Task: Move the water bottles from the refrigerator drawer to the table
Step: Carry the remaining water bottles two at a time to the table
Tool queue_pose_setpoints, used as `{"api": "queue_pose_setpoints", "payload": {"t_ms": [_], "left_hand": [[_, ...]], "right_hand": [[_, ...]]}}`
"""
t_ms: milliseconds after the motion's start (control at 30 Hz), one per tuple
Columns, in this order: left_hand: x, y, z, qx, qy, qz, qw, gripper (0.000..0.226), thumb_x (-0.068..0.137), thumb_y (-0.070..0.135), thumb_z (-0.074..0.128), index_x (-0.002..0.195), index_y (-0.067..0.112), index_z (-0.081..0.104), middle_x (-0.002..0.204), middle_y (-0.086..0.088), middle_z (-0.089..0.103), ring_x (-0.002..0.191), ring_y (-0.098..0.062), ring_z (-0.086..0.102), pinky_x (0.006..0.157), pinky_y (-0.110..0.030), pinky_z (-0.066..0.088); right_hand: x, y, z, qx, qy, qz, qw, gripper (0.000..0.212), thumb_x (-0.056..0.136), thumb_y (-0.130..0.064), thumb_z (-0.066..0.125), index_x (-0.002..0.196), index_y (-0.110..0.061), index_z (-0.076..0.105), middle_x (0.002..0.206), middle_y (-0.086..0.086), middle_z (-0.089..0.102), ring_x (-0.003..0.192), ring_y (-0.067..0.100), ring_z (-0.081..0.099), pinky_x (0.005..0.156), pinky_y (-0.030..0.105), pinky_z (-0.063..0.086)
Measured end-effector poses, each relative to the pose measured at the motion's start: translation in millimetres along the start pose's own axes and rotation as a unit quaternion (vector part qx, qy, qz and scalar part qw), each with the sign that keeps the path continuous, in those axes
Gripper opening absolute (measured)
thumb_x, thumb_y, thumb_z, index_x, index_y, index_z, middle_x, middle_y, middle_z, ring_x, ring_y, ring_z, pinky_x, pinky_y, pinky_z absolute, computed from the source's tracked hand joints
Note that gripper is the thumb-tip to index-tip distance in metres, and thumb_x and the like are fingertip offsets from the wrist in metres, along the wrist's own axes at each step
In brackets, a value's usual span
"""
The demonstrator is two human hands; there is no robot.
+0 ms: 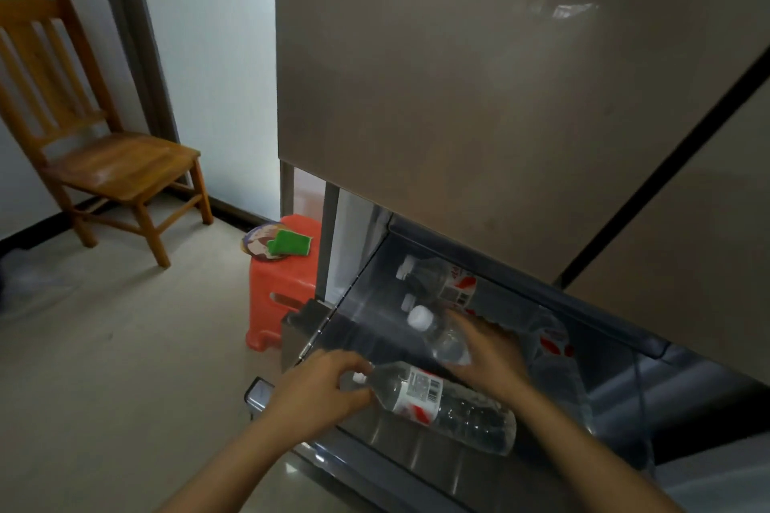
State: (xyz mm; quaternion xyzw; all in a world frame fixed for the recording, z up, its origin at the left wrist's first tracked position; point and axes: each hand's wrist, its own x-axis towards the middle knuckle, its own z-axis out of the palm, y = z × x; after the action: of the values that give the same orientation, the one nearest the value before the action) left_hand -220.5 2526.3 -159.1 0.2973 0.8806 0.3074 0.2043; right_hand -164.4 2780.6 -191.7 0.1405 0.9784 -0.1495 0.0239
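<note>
Below the refrigerator the drawer is pulled out; at its front lies a water bottle, neck pinched by the left hand, probably for lifting; mid-drawer, the right hand grips a second bottle; a third bottle waits at the drawer's back.

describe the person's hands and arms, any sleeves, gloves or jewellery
The left hand and right hand are bare: no gloves, and no rings show. The left forearm and right forearm are uncovered down to the picture's lower edge, with no sleeve, watch, bracelet or marking in view.
</note>
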Motion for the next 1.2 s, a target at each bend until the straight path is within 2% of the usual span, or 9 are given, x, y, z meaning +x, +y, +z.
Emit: {"api": "queue_pose_setpoints", "payload": {"t_ms": [133,267,333,433,567,767,867,967,1200], "left_hand": [[46.5,8.4,11.4,0.048,-0.115,0.051,0.991,0.046,0.077,0.029,0.064,0.121,0.020,0.054,0.123,0.000,0.056,0.112,-0.016,0.052,0.093,-0.031,0.044],[89.6,16.9,41.7,0.164,-0.244,0.062,0.954,0.083,0.073,0.030,0.070,0.141,0.019,0.025,0.143,-0.007,0.038,0.129,-0.025,0.036,0.106,-0.040,0.034],[101.1,18.1,52.4,0.260,-0.276,0.056,0.923,0.098,0.073,0.035,0.071,0.146,0.021,0.007,0.150,-0.008,0.025,0.137,-0.029,0.023,0.110,-0.046,0.025],[113.0,17.8,63.6,0.315,-0.299,0.057,0.899,0.093,0.074,0.030,0.071,0.144,0.023,0.011,0.148,-0.007,0.028,0.134,-0.028,0.029,0.109,-0.044,0.029],[121.6,4.4,68.7,0.302,-0.281,0.027,0.911,0.092,0.072,0.030,0.073,0.143,0.025,0.015,0.144,-0.006,0.035,0.129,-0.025,0.038,0.107,-0.041,0.033],[108.4,4.4,57.6,0.297,-0.322,0.050,0.897,0.086,0.076,0.011,0.070,0.143,0.014,0.017,0.147,-0.010,0.029,0.132,-0.024,0.033,0.107,-0.030,0.031],[105.2,12.9,38.0,0.249,-0.286,0.071,0.922,0.063,0.074,0.011,0.071,0.129,0.012,0.040,0.133,-0.009,0.045,0.115,-0.021,0.048,0.090,-0.024,0.041],[99.3,29.2,5.4,0.167,-0.210,0.083,0.960,0.034,0.071,0.014,0.075,0.097,0.017,0.054,0.098,-0.002,0.058,0.088,-0.015,0.055,0.067,-0.018,0.044],[57.1,85.0,-36.2,0.185,-0.035,0.203,0.961,0.031,0.071,0.025,0.076,0.098,0.019,0.062,0.091,0.005,0.059,0.085,-0.014,0.058,0.080,-0.029,0.051]], "right_hand": [[-55.9,20.9,-21.4,0.074,0.111,0.084,0.988,0.085,0.072,-0.036,0.075,0.142,-0.033,0.026,0.138,-0.001,0.045,0.124,0.023,0.045,0.099,0.031,0.036],[-104.7,31.6,-27.0,0.269,0.259,0.173,0.911,0.079,0.060,-0.034,0.084,0.128,-0.026,0.044,0.124,0.000,0.054,0.113,0.019,0.053,0.097,0.039,0.045],[-121.3,31.7,-30.6,0.318,0.292,0.195,0.881,0.076,0.062,-0.023,0.085,0.124,-0.033,0.042,0.123,-0.006,0.053,0.113,0.014,0.051,0.095,0.034,0.044],[-142.2,37.0,-26.2,0.335,0.308,0.227,0.861,0.086,0.062,-0.020,0.084,0.127,-0.046,0.034,0.128,-0.013,0.047,0.120,0.014,0.046,0.101,0.040,0.042],[-150.3,35.9,-19.8,0.310,0.264,0.248,0.879,0.095,0.060,-0.026,0.085,0.122,-0.060,0.021,0.140,-0.007,0.042,0.126,0.018,0.043,0.103,0.047,0.041],[-148.1,31.0,-20.6,0.229,0.214,0.226,0.922,0.102,0.067,-0.036,0.080,0.142,-0.040,0.011,0.146,-0.002,0.036,0.130,0.018,0.038,0.104,0.036,0.037],[-149.6,30.7,-19.5,0.215,0.211,0.224,0.927,0.104,0.068,-0.038,0.079,0.144,-0.037,0.009,0.147,-0.001,0.034,0.130,0.021,0.039,0.103,0.039,0.037],[-149.3,33.0,-19.7,0.210,0.204,0.223,0.930,0.104,0.069,-0.039,0.078,0.146,-0.035,0.008,0.146,0.000,0.035,0.129,0.024,0.041,0.101,0.041,0.039],[-149.5,32.6,-17.8,0.209,0.201,0.205,0.935,0.104,0.068,-0.044,0.077,0.145,-0.037,0.007,0.149,-0.002,0.032,0.129,0.024,0.041,0.102,0.044,0.041]]}}
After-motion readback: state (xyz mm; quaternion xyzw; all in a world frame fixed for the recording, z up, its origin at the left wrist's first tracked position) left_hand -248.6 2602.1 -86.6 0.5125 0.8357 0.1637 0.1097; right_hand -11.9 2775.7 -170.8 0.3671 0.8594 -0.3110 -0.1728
